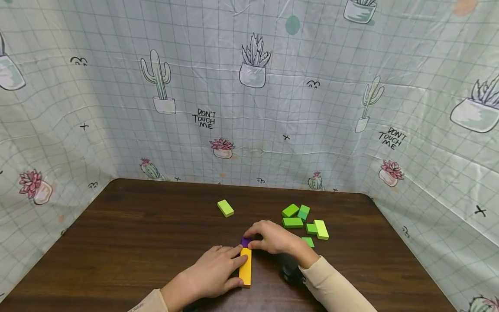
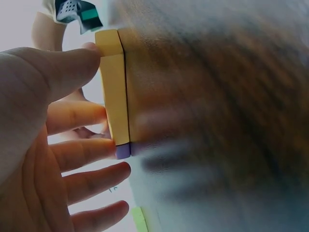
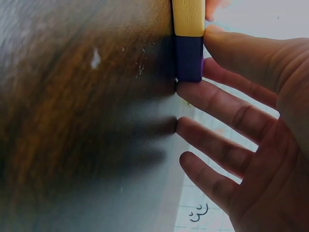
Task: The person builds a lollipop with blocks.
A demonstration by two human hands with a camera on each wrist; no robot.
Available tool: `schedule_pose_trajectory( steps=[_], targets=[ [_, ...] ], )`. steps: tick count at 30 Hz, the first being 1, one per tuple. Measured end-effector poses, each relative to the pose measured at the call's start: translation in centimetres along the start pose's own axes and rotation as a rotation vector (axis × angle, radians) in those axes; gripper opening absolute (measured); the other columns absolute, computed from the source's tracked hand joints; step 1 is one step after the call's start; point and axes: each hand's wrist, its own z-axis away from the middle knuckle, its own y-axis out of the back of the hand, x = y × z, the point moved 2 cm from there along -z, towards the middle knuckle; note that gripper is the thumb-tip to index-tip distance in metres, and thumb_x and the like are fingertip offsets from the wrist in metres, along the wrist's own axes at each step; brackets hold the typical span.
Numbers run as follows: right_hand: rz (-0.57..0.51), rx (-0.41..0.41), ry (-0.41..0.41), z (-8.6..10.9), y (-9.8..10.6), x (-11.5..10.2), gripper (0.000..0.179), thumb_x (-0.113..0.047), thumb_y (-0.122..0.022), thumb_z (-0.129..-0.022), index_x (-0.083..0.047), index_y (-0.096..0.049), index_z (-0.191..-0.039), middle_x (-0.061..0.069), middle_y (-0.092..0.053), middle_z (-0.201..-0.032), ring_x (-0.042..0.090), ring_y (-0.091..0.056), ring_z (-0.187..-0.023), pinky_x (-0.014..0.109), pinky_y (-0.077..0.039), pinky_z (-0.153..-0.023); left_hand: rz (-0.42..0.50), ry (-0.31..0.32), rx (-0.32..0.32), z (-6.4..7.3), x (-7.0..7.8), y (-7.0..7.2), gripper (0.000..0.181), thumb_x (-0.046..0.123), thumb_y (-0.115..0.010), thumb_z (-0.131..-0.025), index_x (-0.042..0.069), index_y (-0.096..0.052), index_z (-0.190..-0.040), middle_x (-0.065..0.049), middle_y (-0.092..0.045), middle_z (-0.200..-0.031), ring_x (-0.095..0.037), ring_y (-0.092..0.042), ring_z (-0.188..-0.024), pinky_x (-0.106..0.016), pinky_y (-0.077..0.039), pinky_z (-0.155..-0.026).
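Note:
A long yellow block (image 1: pixel 245 269) lies on the dark wooden table, pointing away from me. Against its far end sits a short purple block (image 1: pixel 246 242), in line with it. My left hand (image 1: pixel 215 268) rests along the yellow block, fingers mostly straight. Its thumb touches near the close end, and the index finger lies over the top. In the left wrist view, the middle fingertip reaches the seam by the purple block (image 2: pixel 123 151). From the right, my right hand (image 1: pixel 271 237) pinches the purple block. In the right wrist view, its thumb is at the seam and a fingertip at the block's far end.
To the right lie several green blocks, among them a darker green one (image 1: pixel 292 222) and a light green one (image 1: pixel 321 229). A lone light green block (image 1: pixel 225 208) lies farther back, left of centre. A patterned curtain (image 1: pixel 257 108) hangs behind the table.

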Motion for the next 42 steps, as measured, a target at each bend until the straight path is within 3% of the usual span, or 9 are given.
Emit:
schedule_pose_trajectory(
  steps=[17, 28, 34, 42],
  targets=[
    [-0.019, 0.0, 0.037, -0.1, 0.2, -0.2, 0.026, -0.026, -0.067, -0.091, -0.017, -0.07, -0.114, -0.01, -0.066, -0.108, 0.005, -0.058, -0.099, 0.026, -0.048, -0.089, -0.054, -0.003, 0.007, -0.2, 0.3, 0.2, 0.056, 0.054, -0.057, -0.09, 0.018, -0.057, -0.133, -0.007, -0.049, -0.141, -0.025, -0.053, -0.121, -0.046, -0.042, -0.099],
    [-0.017, 0.001, 0.044, -0.2, 0.2, -0.3, 0.026, -0.026, -0.067, -0.09, -0.017, -0.071, -0.114, -0.01, -0.066, -0.107, 0.004, -0.057, -0.098, 0.026, -0.048, -0.089, -0.015, -0.001, 0.011, -0.2, 0.2, 0.2, 0.054, 0.052, -0.059, -0.089, 0.016, -0.057, -0.129, -0.007, -0.05, -0.141, -0.025, -0.054, -0.12, -0.047, -0.044, -0.097],
    [-0.042, 0.02, -0.017, 0.3, 1.1, 0.4, 0.032, -0.028, -0.071, -0.088, -0.013, -0.069, -0.116, -0.006, -0.065, -0.109, 0.011, -0.058, -0.1, 0.032, -0.049, -0.09, -0.01, 0.021, 0.005, -0.3, 0.3, 0.2, 0.053, 0.052, -0.062, -0.088, 0.017, -0.058, -0.127, -0.006, -0.051, -0.14, -0.025, -0.057, -0.116, -0.046, -0.045, -0.095],
    [0.056, 0.127, -0.165, 2.1, 2.8, 3.0, 0.036, -0.027, -0.073, -0.085, -0.011, -0.067, -0.117, 0.0, -0.062, -0.111, 0.019, -0.057, -0.103, 0.039, -0.048, -0.088, -0.003, 0.03, -0.008, -0.5, 0.5, 0.1, 0.052, 0.052, -0.063, -0.086, 0.018, -0.059, -0.125, -0.005, -0.051, -0.139, -0.025, -0.059, -0.112, -0.046, -0.047, -0.093]
  ],
)
